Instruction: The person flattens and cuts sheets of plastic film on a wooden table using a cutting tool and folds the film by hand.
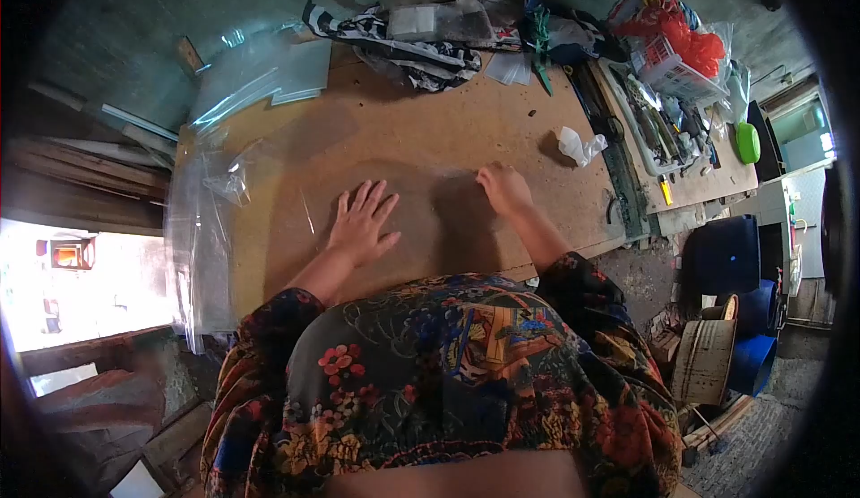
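Observation:
My left hand [360,227] lies flat on the brown wooden tabletop [403,131], fingers spread and holding nothing. To its right, my right hand [503,188] is closed, its fingers curled together just above or against the board. Whatever it holds, if anything, is hidden. Faint shiny marks run over the board between the hands; I cannot tell whether a thin clear sheet lies there. A clear plastic sheet [202,229] hangs over the table's left edge, with a crumpled part [235,180] near my left hand. Beyond my right hand sits a crumpled white paper [580,147].
Clear sheets [300,72] are stacked at the back left. Black-and-white striped cloth [421,55] and green-handled scissors [541,50] lie along the back. On the right stand a tool tray [647,126], a white basket [672,66] and a green container [747,143]. Blue bins [752,364] are below.

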{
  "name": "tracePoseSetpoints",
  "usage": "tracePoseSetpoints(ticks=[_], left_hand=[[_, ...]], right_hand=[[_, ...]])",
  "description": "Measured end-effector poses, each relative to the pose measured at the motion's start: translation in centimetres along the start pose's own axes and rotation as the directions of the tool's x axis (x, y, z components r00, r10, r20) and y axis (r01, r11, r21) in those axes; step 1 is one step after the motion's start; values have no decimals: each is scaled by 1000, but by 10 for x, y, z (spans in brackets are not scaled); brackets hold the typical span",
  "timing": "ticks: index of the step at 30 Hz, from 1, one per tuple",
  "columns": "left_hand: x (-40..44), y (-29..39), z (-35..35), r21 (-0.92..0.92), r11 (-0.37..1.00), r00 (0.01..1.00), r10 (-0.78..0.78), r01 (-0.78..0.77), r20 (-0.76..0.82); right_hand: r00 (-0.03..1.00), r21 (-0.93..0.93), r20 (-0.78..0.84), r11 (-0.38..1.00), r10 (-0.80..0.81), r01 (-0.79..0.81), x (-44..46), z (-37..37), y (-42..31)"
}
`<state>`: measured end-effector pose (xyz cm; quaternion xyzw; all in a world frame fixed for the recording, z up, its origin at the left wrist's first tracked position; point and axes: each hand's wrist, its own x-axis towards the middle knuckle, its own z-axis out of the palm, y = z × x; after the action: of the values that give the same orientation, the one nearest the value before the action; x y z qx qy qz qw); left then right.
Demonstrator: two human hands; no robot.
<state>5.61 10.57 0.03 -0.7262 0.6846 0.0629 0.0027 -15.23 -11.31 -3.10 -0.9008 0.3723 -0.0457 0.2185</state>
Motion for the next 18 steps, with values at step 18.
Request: tracePoseSetpoints(ticks=[18], left_hand=[[4, 20, -6, 5, 911, 911, -412, 412, 27]], right_hand=[[982, -167, -56, 972, -179, 168, -51, 16, -48]])
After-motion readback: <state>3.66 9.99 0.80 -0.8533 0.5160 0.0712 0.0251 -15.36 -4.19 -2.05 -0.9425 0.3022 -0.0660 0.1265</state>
